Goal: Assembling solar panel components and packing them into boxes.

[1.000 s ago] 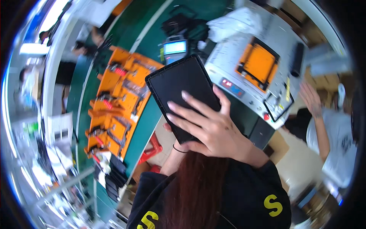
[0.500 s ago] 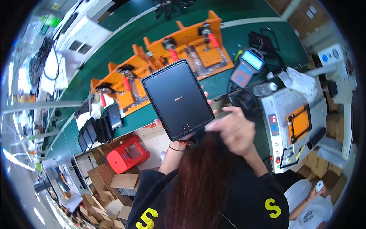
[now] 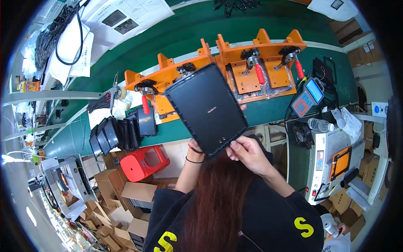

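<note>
A flat black rectangular plastic cover (image 3: 201,101), with a raised notched rim and small holes near its lower end, is held up tilted in front of me. My left hand (image 3: 195,147) supports it from beneath. Most of that hand is hidden behind the cover, and its fingertips show past the right edge. The thumb and fingers of my right hand (image 3: 248,154) pinch the cover's lower right edge. Beyond the cover stand orange clamping fixtures (image 3: 247,82) with red-handled toggle clamps (image 3: 259,73).
Several black covers (image 3: 111,134) stand and lie at the bench's left edge. A handheld device with a lit screen (image 3: 308,96), a clear bottle (image 3: 321,124) and a white machine (image 3: 321,168) are at the right. A red stool (image 3: 142,164) and cardboard boxes (image 3: 138,191) are lower left.
My right hand has come in to the cover's lower right edge and now grips it. The view has shifted, so the bench and fixtures appear further right. My left hand still holds the cover.
</note>
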A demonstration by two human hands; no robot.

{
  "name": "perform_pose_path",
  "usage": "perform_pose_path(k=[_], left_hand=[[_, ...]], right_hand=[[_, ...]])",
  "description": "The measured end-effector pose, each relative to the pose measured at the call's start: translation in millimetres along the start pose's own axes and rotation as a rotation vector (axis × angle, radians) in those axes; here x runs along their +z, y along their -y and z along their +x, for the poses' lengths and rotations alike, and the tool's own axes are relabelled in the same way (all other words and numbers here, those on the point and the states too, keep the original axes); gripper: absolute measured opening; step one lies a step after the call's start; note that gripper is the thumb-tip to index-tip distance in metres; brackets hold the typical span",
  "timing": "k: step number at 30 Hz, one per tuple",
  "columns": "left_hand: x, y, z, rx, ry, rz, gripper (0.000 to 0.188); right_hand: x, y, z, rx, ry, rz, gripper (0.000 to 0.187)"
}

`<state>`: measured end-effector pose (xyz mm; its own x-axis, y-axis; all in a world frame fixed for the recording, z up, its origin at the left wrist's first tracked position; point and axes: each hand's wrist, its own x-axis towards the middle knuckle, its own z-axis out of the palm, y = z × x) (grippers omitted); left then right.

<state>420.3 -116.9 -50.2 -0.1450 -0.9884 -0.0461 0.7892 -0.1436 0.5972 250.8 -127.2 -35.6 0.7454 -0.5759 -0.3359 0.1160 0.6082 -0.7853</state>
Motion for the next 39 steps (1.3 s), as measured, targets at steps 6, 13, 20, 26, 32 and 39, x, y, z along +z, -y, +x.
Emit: perform_pose_path(k=[6, 13, 20, 26, 32, 39], left_hand=[[-49.4, -55.3, 3.0, -0.208, 0.190, 0.548, 0.106], [-84.2, -76.4, 48.0, 0.697, 0.373, 2.300, 0.026], [-81.5, -138.3, 81.0, 0.386, 0.685, 1.879, 0.021], [-97.4, -155.7, 177.1, 0.079, -0.153, 0.861, 0.028], [-140.7, -156.8, 113.1, 0.704, -0.541, 1.432, 0.028], [-173.2, 54.6, -42.2, -0.049, -0.825, 1.056, 0.032]], right_hand=[[-40.1, 9.9, -21.5, -0.096, -0.305, 0.049, 0.018], [-90.3, 24.7, -31.5, -0.195, -0.606, -0.214, 0.020], [-93.6, 1.8, -20.2, -0.183, -0.574, -0.132, 0.020], [-84.9, -7.9, -21.0, -0.154, -0.552, -0.040, 0.016], [-97.2, -7.6, -24.5, -0.180, -0.546, 0.009, 0.015], [-102.8, -13.9, -30.8, -0.127, -0.505, -0.005, 0.016]])
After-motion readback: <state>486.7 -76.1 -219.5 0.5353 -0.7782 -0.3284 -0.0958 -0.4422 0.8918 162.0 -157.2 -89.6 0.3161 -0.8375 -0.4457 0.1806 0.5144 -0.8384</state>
